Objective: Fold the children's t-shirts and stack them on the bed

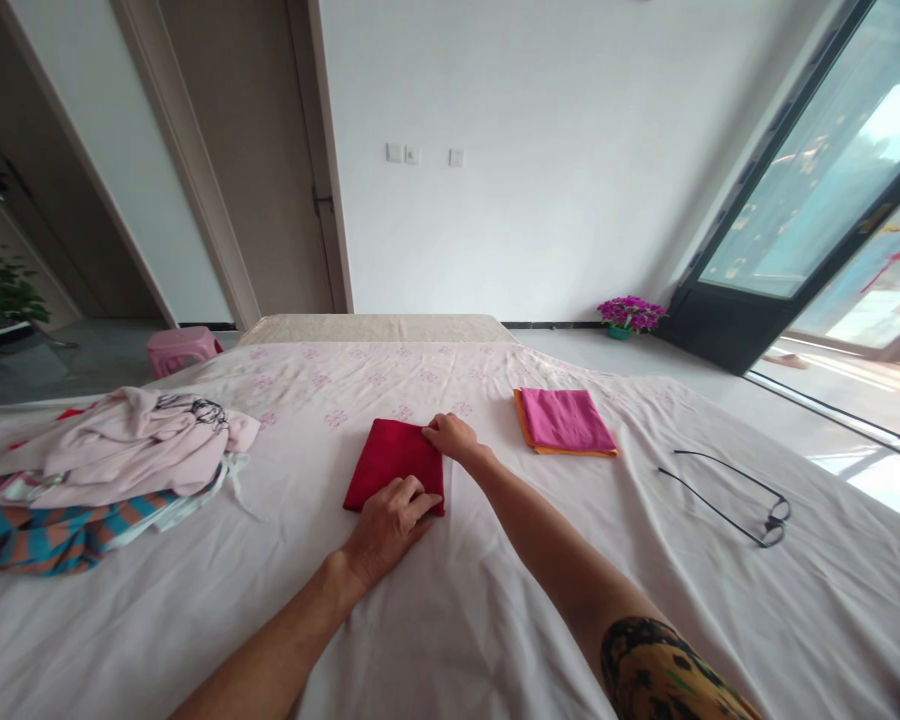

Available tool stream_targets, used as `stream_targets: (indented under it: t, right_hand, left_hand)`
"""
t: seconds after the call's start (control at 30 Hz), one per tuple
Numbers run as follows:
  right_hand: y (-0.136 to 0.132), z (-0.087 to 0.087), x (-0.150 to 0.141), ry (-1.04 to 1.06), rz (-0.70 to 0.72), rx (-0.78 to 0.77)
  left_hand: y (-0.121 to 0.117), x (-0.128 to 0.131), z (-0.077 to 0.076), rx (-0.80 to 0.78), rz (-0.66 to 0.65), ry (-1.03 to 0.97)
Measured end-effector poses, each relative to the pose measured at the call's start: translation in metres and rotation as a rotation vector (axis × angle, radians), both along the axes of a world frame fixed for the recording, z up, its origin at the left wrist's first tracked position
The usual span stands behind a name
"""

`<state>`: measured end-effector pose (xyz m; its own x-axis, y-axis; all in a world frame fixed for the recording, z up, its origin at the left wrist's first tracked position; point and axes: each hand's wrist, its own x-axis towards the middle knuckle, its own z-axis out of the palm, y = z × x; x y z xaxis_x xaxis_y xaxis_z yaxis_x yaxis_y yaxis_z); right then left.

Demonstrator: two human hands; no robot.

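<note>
One white wall [525, 220] stands ahead of the hands, beyond a broad, pale, flower-printed surface [457, 620]. Left of them lies a clothes heap [135, 450], its black print too small to read. Between them, a folded red cloth [396, 458] has its far corner pinched by the right hand [454, 437] and its near edge under the left hand [390, 520], grip unclear, with a folded pink cloth [568, 418] over an orange cloth [585, 454] to their right, then black-framed glasses [778, 521].

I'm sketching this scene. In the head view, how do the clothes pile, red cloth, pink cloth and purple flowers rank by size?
1. Clothes pile
2. Red cloth
3. Pink cloth
4. Purple flowers
Red lies nearer than pink; true sizes are unsure.
</note>
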<state>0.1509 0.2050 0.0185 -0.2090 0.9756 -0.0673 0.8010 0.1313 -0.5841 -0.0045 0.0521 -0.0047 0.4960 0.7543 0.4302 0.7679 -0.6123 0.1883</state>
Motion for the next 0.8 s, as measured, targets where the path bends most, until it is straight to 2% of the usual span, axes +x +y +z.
stream_targets:
  t: [0.27, 0.4, 0.6, 0.8]
  right_hand:
    - [-0.004, 0.002, 0.006, 0.394, 0.002, -0.323]
    - [-0.01, 0.006, 0.008, 0.515, -0.003, -0.433]
    - [-0.027, 0.016, 0.012, 0.724, 0.042, -0.544]
    - [-0.038, 0.015, 0.005, 0.679, 0.019, -0.473]
  left_hand:
    - [0.002, 0.006, -0.003, 0.017, 0.064, 0.03]
    - [0.001, 0.004, -0.005, 0.03, 0.088, 0.002]
    - [0.001, 0.003, -0.007, 0.093, 0.091, -0.01]
    - [0.001, 0.001, -0.01, 0.173, 0.096, -0.036]
